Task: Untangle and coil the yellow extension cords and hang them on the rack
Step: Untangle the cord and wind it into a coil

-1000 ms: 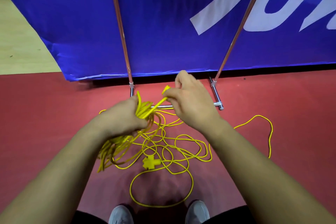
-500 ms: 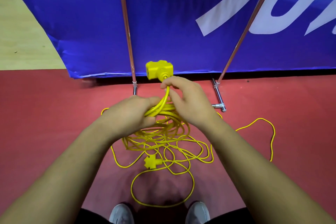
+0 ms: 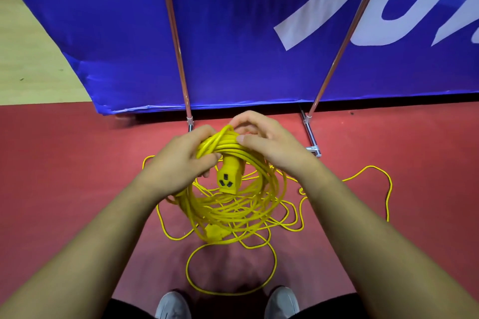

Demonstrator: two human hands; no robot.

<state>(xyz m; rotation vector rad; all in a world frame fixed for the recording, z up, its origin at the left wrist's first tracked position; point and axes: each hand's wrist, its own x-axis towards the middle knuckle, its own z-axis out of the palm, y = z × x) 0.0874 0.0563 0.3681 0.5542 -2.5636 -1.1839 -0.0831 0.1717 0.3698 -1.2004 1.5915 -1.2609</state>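
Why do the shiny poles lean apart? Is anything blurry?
Head view: the wide-angle lens likely splays the left pole and right pole; the socket on the coiled cord looks sharp; a dim shadow darkens the red floor by the shoes.

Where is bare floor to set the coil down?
Bare red floor lies left of the loose cord and right of its outer loop. Crowded: the middle, below the coil gripped by left hand and right hand, down to the shoes.
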